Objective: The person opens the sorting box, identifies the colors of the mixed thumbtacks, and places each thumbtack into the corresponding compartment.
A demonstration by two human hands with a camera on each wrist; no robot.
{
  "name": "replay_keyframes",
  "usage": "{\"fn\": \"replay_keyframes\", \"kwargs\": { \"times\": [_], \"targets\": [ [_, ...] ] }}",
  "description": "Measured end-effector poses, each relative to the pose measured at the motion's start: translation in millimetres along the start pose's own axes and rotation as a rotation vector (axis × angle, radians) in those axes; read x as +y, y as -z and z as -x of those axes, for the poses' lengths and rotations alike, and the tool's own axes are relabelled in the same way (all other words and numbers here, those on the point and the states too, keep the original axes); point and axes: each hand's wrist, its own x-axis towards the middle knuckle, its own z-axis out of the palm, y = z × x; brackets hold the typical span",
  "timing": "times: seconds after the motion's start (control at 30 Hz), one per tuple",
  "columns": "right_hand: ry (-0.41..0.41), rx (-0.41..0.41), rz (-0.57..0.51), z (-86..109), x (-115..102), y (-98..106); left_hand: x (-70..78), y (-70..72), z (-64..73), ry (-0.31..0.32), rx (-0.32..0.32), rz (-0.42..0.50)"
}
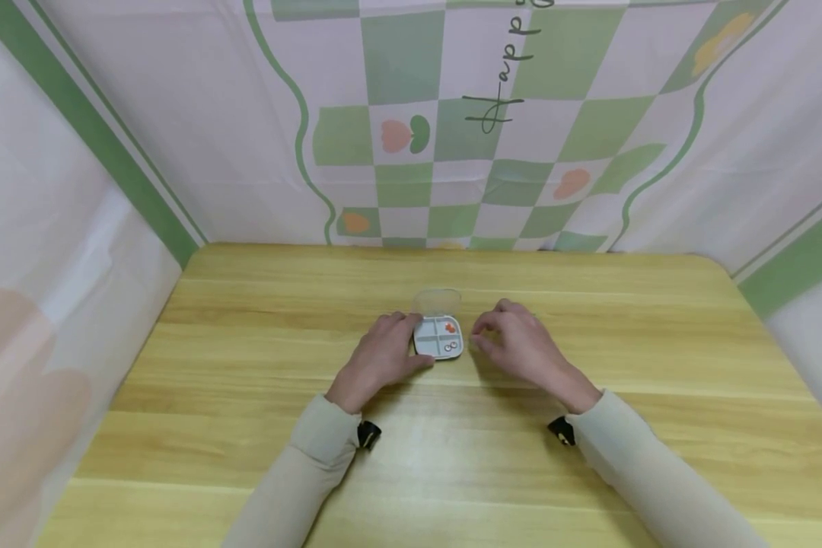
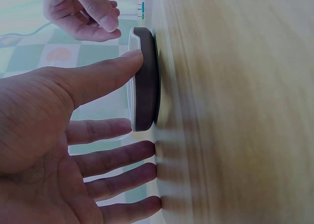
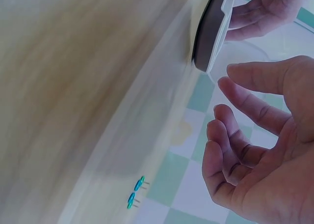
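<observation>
A small white four-compartment case (image 1: 427, 348) sits on the table, its clear lid (image 1: 438, 301) raised at the far side. Orange flower-shaped pieces (image 1: 450, 328) lie in its far right compartment and two small round pieces (image 1: 450, 346) in the near right one. My left hand (image 1: 383, 354) holds the case from the left, thumb at the near edge and index finger at the far edge. Just right of the case, my right hand (image 1: 524, 346) hovers with fingers loosely bent; nothing shows between thumb and index fingertip in the right wrist view.
Two teal pieces with thin metal posts, like stud earrings (image 3: 140, 183), lie on the wooden table (image 1: 246, 426) beyond the right hand. A checked cloth (image 1: 404, 183) hangs along the table's back edge, with more cloth at both sides.
</observation>
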Motion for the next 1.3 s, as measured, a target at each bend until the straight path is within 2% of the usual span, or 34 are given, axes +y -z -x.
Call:
{"fn": "replay_keyframes", "kwargs": {
  "times": [0.63,1.3],
  "targets": [
    [-0.008,0.037,0.022,3.7,13,11,1.2,-1.2,-0.6,0.017,-0.009,0.001],
    [-0.048,0.052,0.056,10.3,37,14,0.7,-0.6,0.1,0.009,-0.012,0.009]
  ]
}}
